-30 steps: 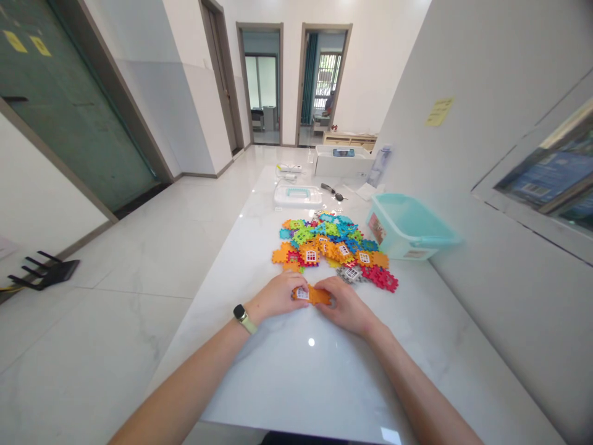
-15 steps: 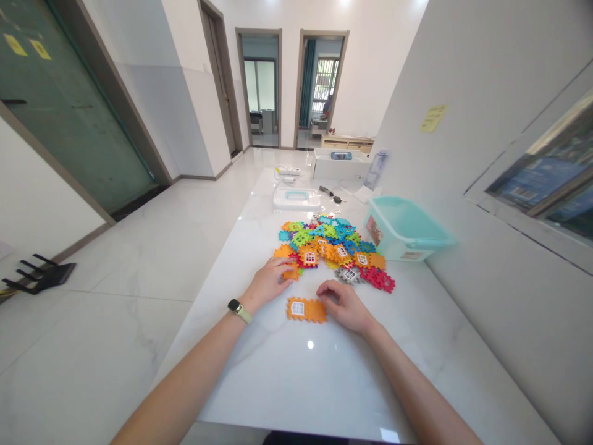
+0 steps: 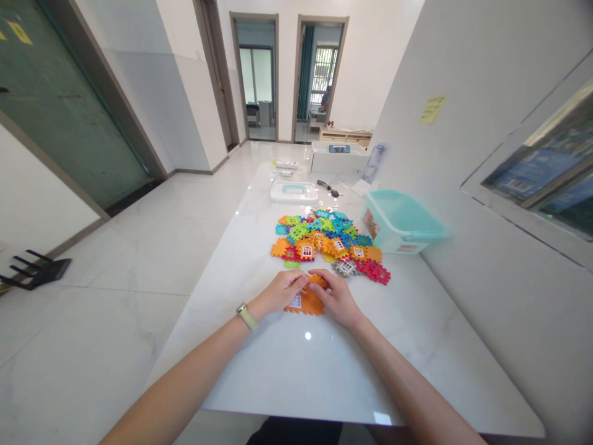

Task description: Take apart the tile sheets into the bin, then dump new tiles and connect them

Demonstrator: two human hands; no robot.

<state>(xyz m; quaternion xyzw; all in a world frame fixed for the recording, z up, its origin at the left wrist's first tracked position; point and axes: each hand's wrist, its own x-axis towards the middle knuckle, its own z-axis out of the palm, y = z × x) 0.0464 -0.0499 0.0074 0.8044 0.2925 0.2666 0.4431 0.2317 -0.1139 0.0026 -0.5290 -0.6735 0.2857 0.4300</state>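
Two joined orange interlocking toy tiles (image 3: pixel 312 304), one with a white window insert, lie flat on the table in front of me. Above them, my left hand (image 3: pixel 283 289) and my right hand (image 3: pixel 337 298) meet with bent fingers and closed thumbs around another orange tile (image 3: pixel 317 280), which the fingers partly cover. Whether this tile's teeth mesh with the pair below cannot be made out. Just beyond my hands is a pile of toothed tiles (image 3: pixel 324 232) in orange, green, blue, red and grey, several with white window inserts.
A turquoise bin (image 3: pixel 403 238) stands right of the pile, near the wall. Behind the pile are a white lidded case (image 3: pixel 294 193), keys (image 3: pixel 334 193) and a power strip (image 3: pixel 285 165). A white box (image 3: pixel 338 162) with a phone on it stands at the far end.
My left hand has come back from the pile's near edge with an orange tile. It now meets my right hand, which has shifted slightly inward over the joined tiles.
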